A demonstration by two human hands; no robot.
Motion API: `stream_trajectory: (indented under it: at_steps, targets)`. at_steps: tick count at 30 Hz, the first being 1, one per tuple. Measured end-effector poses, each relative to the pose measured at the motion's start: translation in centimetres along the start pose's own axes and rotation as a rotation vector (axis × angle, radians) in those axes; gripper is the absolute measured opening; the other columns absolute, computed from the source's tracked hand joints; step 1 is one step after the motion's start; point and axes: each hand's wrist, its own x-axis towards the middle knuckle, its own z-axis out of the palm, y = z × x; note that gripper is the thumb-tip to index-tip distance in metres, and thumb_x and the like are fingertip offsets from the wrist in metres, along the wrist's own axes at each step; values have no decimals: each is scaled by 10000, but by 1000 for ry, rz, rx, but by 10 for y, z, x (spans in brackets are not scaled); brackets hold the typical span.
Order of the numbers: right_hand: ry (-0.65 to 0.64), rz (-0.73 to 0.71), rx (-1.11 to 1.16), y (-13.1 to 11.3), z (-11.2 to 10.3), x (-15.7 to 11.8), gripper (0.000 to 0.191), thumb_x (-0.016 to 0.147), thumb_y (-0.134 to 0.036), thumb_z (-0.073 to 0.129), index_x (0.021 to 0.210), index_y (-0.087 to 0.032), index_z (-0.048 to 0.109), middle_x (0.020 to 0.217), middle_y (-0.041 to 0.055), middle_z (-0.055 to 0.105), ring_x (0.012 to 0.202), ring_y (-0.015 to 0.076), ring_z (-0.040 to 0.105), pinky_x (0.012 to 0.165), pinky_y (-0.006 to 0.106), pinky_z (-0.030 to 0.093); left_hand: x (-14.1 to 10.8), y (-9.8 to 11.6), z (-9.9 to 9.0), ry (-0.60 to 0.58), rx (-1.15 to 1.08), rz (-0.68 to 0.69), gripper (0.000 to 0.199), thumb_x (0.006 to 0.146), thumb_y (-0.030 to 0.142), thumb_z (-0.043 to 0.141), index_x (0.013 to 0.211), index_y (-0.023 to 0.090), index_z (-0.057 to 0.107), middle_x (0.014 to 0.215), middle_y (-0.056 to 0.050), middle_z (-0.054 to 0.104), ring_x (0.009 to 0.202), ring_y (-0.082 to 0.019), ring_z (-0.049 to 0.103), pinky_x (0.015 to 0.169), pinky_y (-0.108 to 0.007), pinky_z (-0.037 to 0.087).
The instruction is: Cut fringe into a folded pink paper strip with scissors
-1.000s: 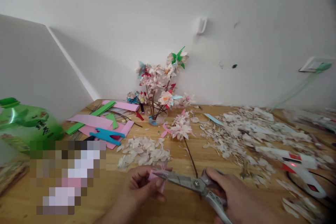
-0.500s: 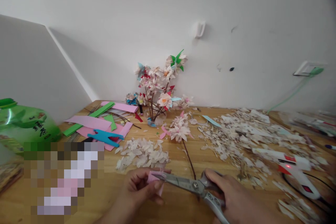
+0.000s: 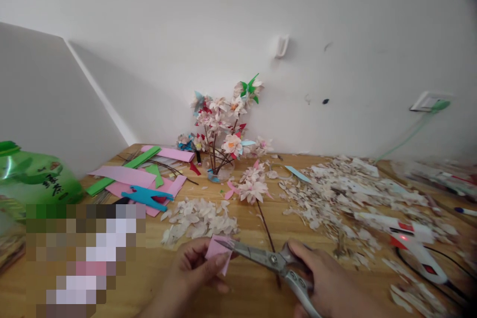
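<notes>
Here and now, the left hand (image 3: 196, 266) pinches a small piece of pink paper (image 3: 216, 253) between thumb and fingers, above the light-brown wooden table (image 3: 156, 273). Silver metal scissors (image 3: 274, 260), gripped at the handles by the right hand (image 3: 316, 268), lay their pointed tips over that paper's upper part. Just beyond the paper lies a heap of loose whitish petals (image 3: 201, 218); near it rests a pale pink, many-petalled flower (image 3: 254, 186) on a thin brown stem.
</notes>
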Motion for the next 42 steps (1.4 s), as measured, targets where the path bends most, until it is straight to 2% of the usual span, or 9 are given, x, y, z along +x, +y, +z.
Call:
stream_trajectory:
  at_steps: [4, 7, 11, 13, 17, 22, 29, 35, 42]
  targets:
    - [-21, 48, -34, 1, -1, -2, 561, 365, -376, 812, 821, -232, 519, 796, -3, 618, 718, 214, 533, 586, 255, 349, -1, -1, 1, 21, -25, 16, 254, 609, 353, 699, 793, 178, 715, 724, -58, 668, 611, -131, 558, 477, -187, 481]
    - [-33, 64, -46, -1, -2, -5, 560, 393, -314, 805, 870, -229, 524, 853, 20, 632, 782, 246, 552, 630, 269, 368, -1, 1, 1, 23, -26, 12, 275, 605, 361, 699, 811, 178, 714, 758, -58, 676, 575, -123, 568, 481, -202, 494]
    - [-11, 10, -59, -5, -2, -6, 392, 525, -247, 700, 876, -228, 528, 860, 31, 649, 789, 250, 576, 647, 277, 383, -1, 6, 3, 54, -18, -5, 300, 594, 375, 704, 810, 167, 713, 852, -72, 693, 421, -76, 563, 440, -187, 476]
    - [7, -25, -68, -7, -2, -5, 337, 549, -211, 645, 864, -227, 528, 862, 36, 653, 791, 249, 585, 657, 281, 392, -2, 7, 4, 56, -23, -8, 296, 581, 378, 712, 787, 165, 714, 878, -78, 696, 407, -78, 571, 435, -191, 480]
    - [0, -27, -57, -14, -5, -5, 358, 530, -199, 628, 875, -207, 531, 944, 78, 645, 865, 275, 579, 724, 316, 416, -1, 5, 4, 60, -43, 16, 291, 553, 380, 729, 743, 161, 715, 941, -89, 688, 449, -100, 595, 426, -201, 488]
    - [-61, -1, -42, -18, -6, -5, 468, 576, -210, 611, 1029, -138, 514, 1091, 160, 585, 978, 294, 543, 821, 350, 405, -1, 3, 4, 61, -36, 3, 290, 578, 376, 715, 773, 162, 709, 917, -83, 693, 378, -71, 565, 410, -191, 474]
    - [-17, -1, -50, -11, 1, -5, 486, 480, -237, 721, 921, -166, 531, 1049, 134, 601, 954, 311, 540, 773, 339, 419, 2, -4, -1, 63, -54, 12, 292, 561, 378, 725, 748, 155, 707, 821, -65, 689, 495, -106, 576, 409, -187, 485]
    - [-39, -11, 10, -10, 1, -4, 608, 435, -300, 783, 971, -181, 522, 1039, 104, 613, 921, 292, 557, 739, 304, 421, 2, -5, -1, 46, -37, 19, 282, 575, 389, 712, 749, 167, 710, 734, -38, 652, 461, -68, 514, 401, -162, 467]
    - [-34, -17, 28, -8, 5, -4, 567, 438, -331, 787, 926, -199, 530, 971, 69, 633, 860, 269, 567, 690, 282, 413, 3, -3, 0, 38, 4, 12, 282, 586, 398, 703, 758, 174, 712, 688, -25, 619, 481, -70, 512, 399, -146, 454]
